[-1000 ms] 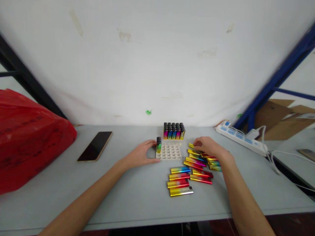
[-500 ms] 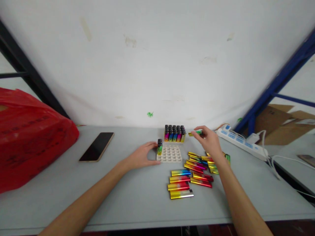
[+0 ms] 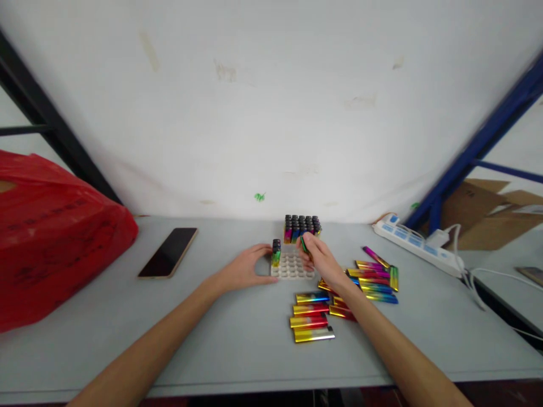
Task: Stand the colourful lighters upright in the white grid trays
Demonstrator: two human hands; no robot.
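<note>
My left hand [image 3: 242,269] grips the left side of a white tray [image 3: 283,273] with rows of small sockets, thumb at the near corner and fingers by the far one. Several lighters [image 3: 276,252] with black tops and green-yellow bodies stand upright in the tray's left column. Over the tray's right part, my right hand [image 3: 319,257] is closed on a green lighter [image 3: 304,245], which it partly hides. Behind, a second block of upright lighters [image 3: 292,233] fills another tray. Shiny loose lighters [image 3: 311,310] lie in a spread under and beside my right forearm.
A black phone [image 3: 168,252] lies on the grey table [image 3: 224,345] at left, near a red plastic bag [image 3: 63,237]. At right are a white power strip [image 3: 418,247] with cables, a blue rack post [image 3: 487,135] and a cardboard box [image 3: 475,217].
My right hand has moved left from beside the rear lighter block to over the white tray, turning the green lighter from lying flat to steeply tilted. My left hand stays put.
</note>
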